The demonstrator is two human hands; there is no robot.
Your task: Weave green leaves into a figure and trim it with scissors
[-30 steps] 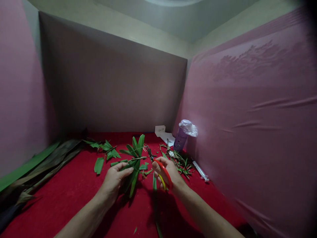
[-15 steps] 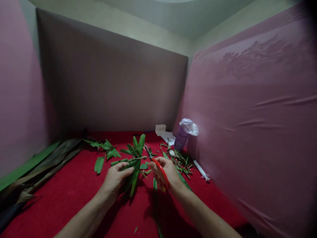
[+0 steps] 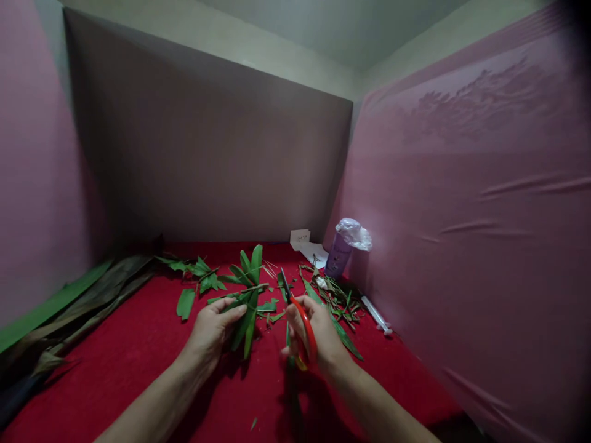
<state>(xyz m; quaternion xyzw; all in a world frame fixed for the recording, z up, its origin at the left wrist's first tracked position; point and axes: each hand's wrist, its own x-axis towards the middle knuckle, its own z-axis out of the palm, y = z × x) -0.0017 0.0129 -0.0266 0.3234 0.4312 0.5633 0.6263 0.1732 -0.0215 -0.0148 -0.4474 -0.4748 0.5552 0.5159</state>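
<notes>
Between the thumb and fingers of my left hand (image 3: 215, 326) is a bundle of green leaves (image 3: 252, 307) joined to a thin twig, with blades fanning up and hanging down. My right hand (image 3: 316, 329) is wrapped round a pair of scissors (image 3: 305, 329) with red handles, their dark blades pointing up and away. The blades look closed and stand apart from the leaves, just to their right. Behind the leaves, small green cuttings (image 3: 270, 306) lie on the red cloth (image 3: 133, 369).
Lobed green leaves (image 3: 201, 274) lie at the back left, long dried leaves (image 3: 106, 295) along the left wall. On the right are a pile of twigs and leaves (image 3: 339, 301), a purple cup with plastic over it (image 3: 338, 255), a syringe (image 3: 376, 315) and white papers (image 3: 314, 252).
The scissors in my right hand have moved slightly right, away from the twig, and their blades point more upright. My left hand and the leaf bundle have shifted a little left.
</notes>
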